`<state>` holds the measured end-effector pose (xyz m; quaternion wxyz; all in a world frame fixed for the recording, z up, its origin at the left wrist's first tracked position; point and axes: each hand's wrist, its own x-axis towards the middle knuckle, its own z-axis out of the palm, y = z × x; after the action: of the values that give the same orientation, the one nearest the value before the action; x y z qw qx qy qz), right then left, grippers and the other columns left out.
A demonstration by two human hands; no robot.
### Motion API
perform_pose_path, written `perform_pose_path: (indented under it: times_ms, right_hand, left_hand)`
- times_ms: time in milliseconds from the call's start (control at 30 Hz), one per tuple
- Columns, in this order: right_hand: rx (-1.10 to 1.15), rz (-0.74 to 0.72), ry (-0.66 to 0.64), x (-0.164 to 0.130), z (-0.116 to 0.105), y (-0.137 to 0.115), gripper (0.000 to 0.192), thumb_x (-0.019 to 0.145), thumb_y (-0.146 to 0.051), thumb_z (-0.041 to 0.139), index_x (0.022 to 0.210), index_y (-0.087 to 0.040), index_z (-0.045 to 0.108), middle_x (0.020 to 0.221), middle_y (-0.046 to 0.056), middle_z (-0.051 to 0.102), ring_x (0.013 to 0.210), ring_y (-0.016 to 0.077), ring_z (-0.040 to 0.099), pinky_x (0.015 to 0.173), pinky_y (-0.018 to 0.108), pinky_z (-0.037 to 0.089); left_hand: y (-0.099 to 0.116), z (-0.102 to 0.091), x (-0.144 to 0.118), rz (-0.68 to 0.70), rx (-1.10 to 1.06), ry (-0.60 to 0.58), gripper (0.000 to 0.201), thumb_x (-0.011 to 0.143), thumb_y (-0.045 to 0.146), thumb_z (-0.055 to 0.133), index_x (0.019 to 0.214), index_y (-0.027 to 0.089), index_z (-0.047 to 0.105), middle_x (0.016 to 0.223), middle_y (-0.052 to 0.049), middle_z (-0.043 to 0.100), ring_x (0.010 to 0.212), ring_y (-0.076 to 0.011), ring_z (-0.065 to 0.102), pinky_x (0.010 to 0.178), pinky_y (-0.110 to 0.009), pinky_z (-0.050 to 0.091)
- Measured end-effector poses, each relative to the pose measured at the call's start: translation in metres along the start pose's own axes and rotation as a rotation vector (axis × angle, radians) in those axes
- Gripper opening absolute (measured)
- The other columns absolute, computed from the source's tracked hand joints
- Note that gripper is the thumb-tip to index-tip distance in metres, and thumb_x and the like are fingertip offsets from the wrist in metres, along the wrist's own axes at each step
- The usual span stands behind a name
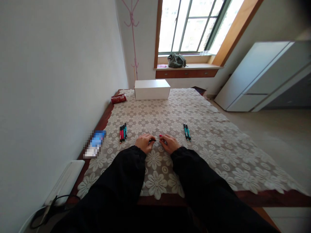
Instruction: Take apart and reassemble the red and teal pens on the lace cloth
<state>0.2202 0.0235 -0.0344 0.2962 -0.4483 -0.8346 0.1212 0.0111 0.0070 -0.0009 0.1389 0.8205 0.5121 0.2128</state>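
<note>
Right now my left hand (145,142) and right hand (171,143) pinch one pen (157,140) between them at centre frame, apparently pulling its red cap; next, I judge, a steady pull apart. Left of centre lie about four pens (123,132); right of centre, two teal pens (187,131).

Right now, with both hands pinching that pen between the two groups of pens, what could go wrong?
1. The left hand and right hand hold a thin pen at its ends; its red piece might slip off and roll across the lace tablecloth.
2. The openwork lace could snag a tip.
3. A sweeping sleeve may scatter the left pen group or the teal pair.
</note>
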Motion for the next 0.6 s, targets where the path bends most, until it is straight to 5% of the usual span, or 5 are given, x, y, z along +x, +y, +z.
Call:
perform_pose_path:
  times_ms: [300,600]
  right_hand:
    - [0.032,-0.024,-0.030,0.0001,-0.0018,-0.0035,0.012,0.090,-0.023,0.052,0.094,-0.022,0.064,0.090,0.004,0.062,0.080,0.0161,0.060,0.076,0.027,0.047]
    - [0.169,-0.034,-0.027,-0.0012,-0.0008,-0.0066,0.035,0.084,-0.011,0.048,0.116,-0.022,0.057,0.093,0.004,0.066,0.084,0.0157,0.063,0.080,0.028,0.049]
  left_hand:
    - [-0.0015,0.0017,0.0001,0.018,0.004,-0.021,0.021,0.088,0.029,0.056,0.103,0.025,0.069,0.104,-0.003,0.070,0.101,-0.0213,0.059,0.091,-0.035,0.047]
    - [-0.0038,0.0048,0.0011,0.049,-0.055,0.006,0.019,0.085,0.026,0.061,0.103,0.024,0.068,0.105,-0.003,0.071,0.099,-0.0208,0.061,0.092,-0.036,0.046]
